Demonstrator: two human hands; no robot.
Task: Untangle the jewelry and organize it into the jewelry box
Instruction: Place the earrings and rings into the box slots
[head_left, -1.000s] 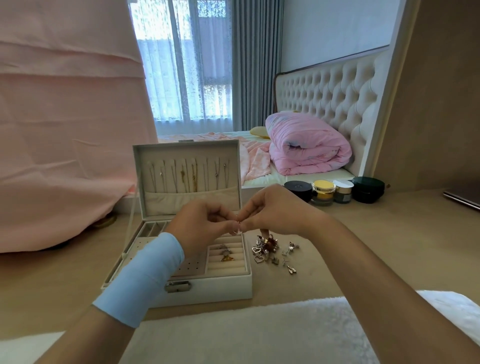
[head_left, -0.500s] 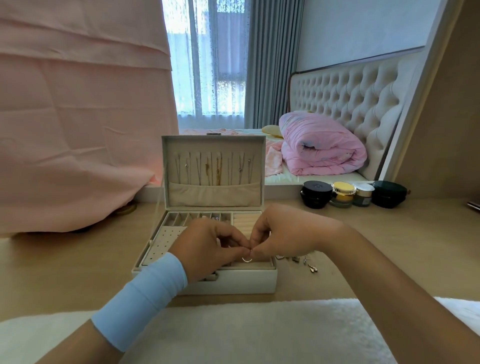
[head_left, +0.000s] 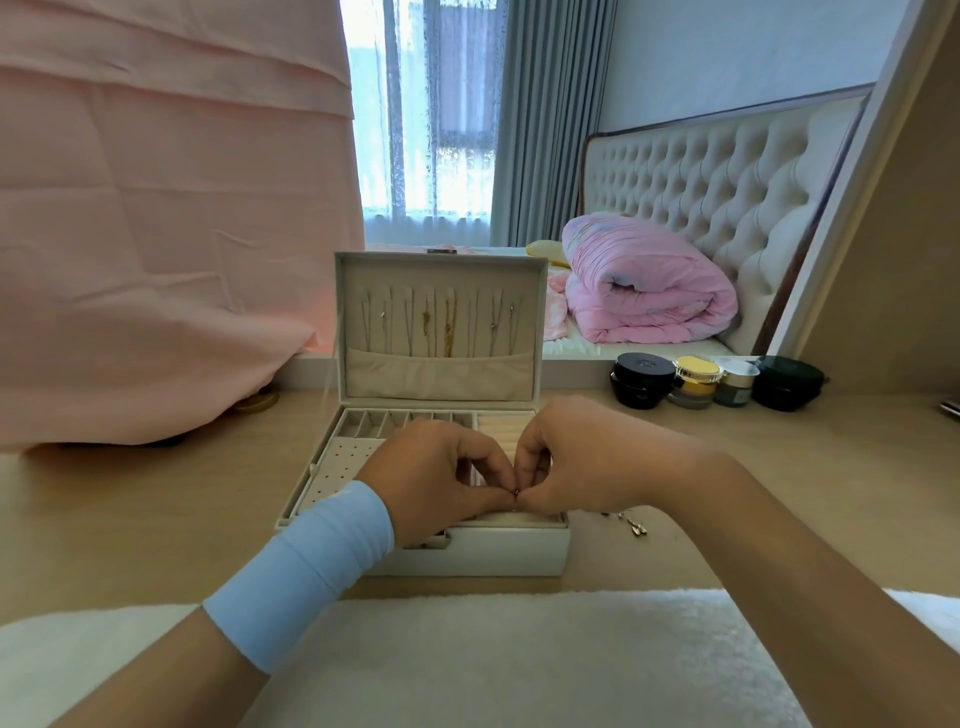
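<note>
Nearest us a white fluffy mat (head_left: 493, 654) lies on the table (head_left: 156, 509). Beyond it the left hand (head_left: 441, 483), with a pale blue wristband (head_left: 306, 566), and the right hand (head_left: 582, 462) meet fingertip to fingertip. We see both pinching a small piece of jewelry (head_left: 516, 493) between them, too small to identify, held just over the front right part of the open jewelry box (head_left: 467, 551). Just right of the box, by the right wrist, loose pieces (head_left: 635, 526) lie on the table. Further back, chains (head_left: 448, 330) hang in the upright lid (head_left: 537, 312), and cosmetic jars (head_left: 696, 382) stand before the bed (head_left: 649, 291).
</note>
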